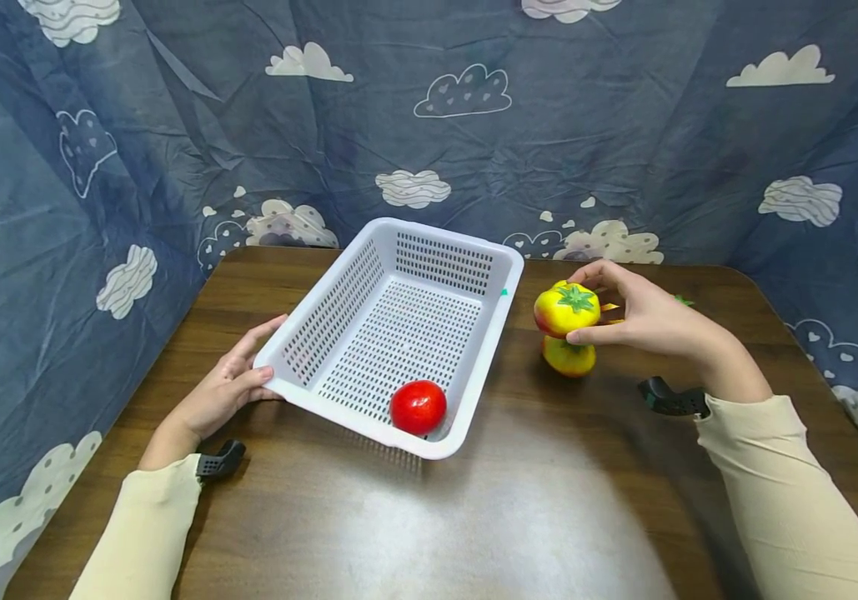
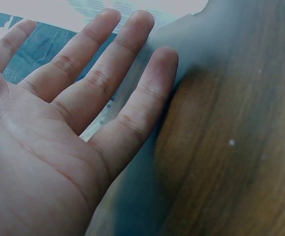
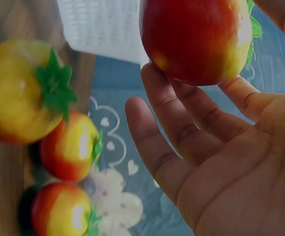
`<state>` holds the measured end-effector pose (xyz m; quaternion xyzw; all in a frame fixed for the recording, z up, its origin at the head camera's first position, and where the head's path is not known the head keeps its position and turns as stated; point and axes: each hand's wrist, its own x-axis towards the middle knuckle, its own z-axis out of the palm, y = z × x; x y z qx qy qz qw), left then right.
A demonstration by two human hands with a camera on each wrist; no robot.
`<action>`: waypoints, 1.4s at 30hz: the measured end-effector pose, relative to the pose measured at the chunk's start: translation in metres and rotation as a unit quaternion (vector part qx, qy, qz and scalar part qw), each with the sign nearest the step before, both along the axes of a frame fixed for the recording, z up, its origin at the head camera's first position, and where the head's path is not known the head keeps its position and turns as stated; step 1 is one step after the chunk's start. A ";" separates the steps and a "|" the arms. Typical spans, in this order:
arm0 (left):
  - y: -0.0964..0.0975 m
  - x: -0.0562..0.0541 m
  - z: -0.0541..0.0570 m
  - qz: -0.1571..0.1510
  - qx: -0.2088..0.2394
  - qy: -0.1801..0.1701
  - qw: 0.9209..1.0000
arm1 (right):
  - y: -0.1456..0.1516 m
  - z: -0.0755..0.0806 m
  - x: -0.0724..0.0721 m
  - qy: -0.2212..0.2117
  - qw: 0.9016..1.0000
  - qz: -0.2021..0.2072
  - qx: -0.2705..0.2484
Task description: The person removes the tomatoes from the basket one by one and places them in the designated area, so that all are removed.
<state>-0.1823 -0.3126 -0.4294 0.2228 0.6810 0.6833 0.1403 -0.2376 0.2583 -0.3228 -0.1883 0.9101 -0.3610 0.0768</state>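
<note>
In the head view my right hand (image 1: 634, 312) holds a yellow-and-red toy tomato (image 1: 565, 308) with a green star-shaped top, fingers and thumb around it. The held tomato's red underside shows in the right wrist view. A second toy tomato (image 1: 569, 358) sits just below it, partly covered. My left hand (image 1: 222, 387) touches the near-left corner of a white slotted basket (image 1: 301, 392), thumb on the rim, fingers straight along the outer side. Inside the basket, a red toy tomato (image 1: 418, 407) lies at the near-right corner.
Several more yellow-red tomatoes, such as this tomato (image 3: 66, 152), stand on the wooden table (image 1: 549, 500), mostly behind my right hand in the head view. A blue cloud-patterned cloth (image 1: 466, 167) hangs behind the table and at its sides.
</note>
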 end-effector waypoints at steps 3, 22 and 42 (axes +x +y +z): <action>0.000 0.000 -0.001 0.000 0.001 0.000 1.000 | 0.010 -0.003 0.001 -0.008 1.000 -0.011 -0.001; 0.000 0.001 0.000 -0.001 0.000 0.002 1.000 | 0.069 -0.027 0.003 -0.004 0.998 -0.060 0.025; 0.002 0.000 -0.001 0.004 -0.002 -0.002 1.000 | 0.104 -0.066 0.000 -0.052 0.994 -0.084 0.057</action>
